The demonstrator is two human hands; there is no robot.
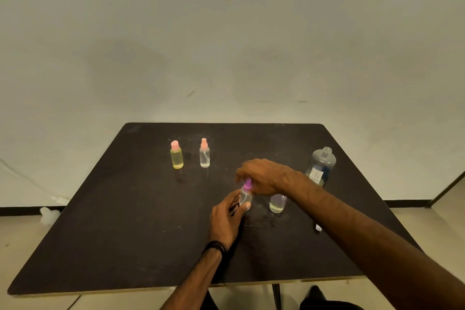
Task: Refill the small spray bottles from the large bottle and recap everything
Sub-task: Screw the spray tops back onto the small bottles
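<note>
My left hand (227, 219) grips a small clear spray bottle (245, 196) that stands mid-table. My right hand (264, 176) pinches its purple spray top (248, 183) from above. Just right of it stands another small bottle (277, 203) with a little yellowish liquid, its top hidden by my right wrist. The large clear bottle (321, 166) stands uncapped at the right rear, with a white label and blue contents. A yellow-filled bottle with a pink cap (177, 155) and a clear spray bottle with a pink top (204, 154) stand at the back left.
The dark table (113, 234) reaches a pale wall at the back. A small white piece (318, 227) lies on the table beside my right forearm. On the floor at the left are a white object (49, 214) and a cable.
</note>
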